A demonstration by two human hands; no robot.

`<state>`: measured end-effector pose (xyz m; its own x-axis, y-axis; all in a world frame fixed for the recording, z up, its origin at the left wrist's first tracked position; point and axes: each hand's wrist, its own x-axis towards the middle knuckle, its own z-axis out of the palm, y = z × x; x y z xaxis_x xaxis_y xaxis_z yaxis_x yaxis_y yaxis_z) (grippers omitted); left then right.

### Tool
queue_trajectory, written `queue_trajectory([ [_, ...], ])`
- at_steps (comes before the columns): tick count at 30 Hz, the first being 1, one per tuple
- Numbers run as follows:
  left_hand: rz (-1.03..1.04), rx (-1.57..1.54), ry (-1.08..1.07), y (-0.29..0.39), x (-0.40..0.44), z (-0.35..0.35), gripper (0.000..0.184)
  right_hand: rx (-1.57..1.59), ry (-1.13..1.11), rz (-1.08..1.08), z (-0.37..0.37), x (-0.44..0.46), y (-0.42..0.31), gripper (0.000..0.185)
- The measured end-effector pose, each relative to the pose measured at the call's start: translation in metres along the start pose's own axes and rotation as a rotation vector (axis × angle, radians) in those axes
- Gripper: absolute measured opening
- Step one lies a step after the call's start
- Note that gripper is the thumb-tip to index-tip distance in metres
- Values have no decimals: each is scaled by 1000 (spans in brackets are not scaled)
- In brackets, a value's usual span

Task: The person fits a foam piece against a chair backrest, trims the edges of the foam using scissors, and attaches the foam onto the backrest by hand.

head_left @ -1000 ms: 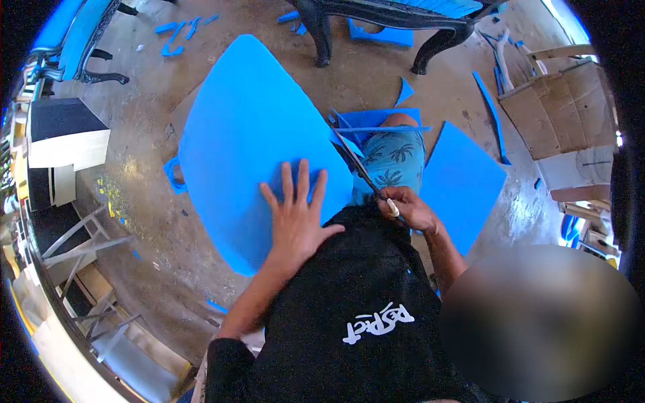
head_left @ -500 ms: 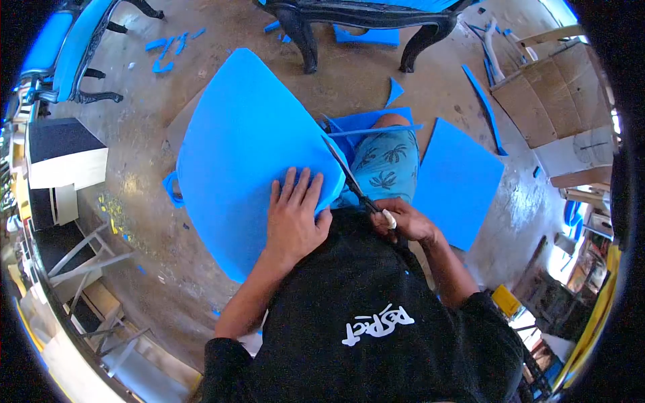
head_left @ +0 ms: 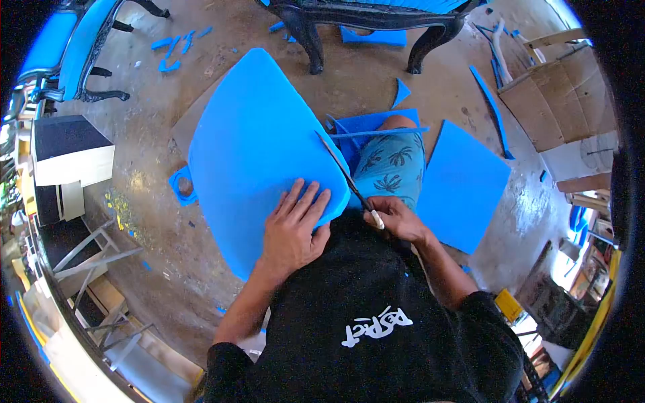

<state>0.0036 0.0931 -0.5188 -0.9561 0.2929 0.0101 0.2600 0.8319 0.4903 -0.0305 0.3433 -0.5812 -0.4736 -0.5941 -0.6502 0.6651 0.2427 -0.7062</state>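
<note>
Honestly, from here, the long dark metal blade (head_left: 350, 179) in the clenched right hand (head_left: 398, 220) could slip if the rounded blue foam slab (head_left: 248, 138) shifts under the flat, ungripping left hand (head_left: 294, 227)

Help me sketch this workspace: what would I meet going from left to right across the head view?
Black-topped white block, holed blue foam scrap, large blue foam piece, right hand, flat blue foam sheet, brown cardboard.

The left hand (head_left: 294, 230) rests on the blue foam panel (head_left: 248, 141). Just right of the panel — the right hand (head_left: 398, 219), gripping a long-bladed tool (head_left: 351, 183).
</note>
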Motion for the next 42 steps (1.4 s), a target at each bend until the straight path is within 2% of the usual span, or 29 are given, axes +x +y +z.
queue_trajectory([
  [2,13,2,-11,5,4,-4,48,21,44,-67,4,2,-1,31],
  [14,27,-38,0,9,1,2,46,50,89,-119,9,1,13,31],
  [18,31,-44,-1,9,2,0,44,69,90,-70,14,-2,6,30],
  [24,28,-29,-17,11,4,-3,45,-18,136,-142,16,2,12,30],
  [26,36,-30,-12,11,4,-4,45,16,125,-86,14,4,15,29],
  [33,85,-42,-29,13,-3,-5,47,58,123,-85,12,14,0,25],
  [35,82,-46,-27,12,-4,-3,47,2,163,-193,11,21,10,21],
  [39,61,-64,-53,13,-3,-6,46,-48,144,-148,10,19,8,20],
  [42,53,-75,-52,13,-3,-7,46,-43,166,-198,13,26,22,20],
])
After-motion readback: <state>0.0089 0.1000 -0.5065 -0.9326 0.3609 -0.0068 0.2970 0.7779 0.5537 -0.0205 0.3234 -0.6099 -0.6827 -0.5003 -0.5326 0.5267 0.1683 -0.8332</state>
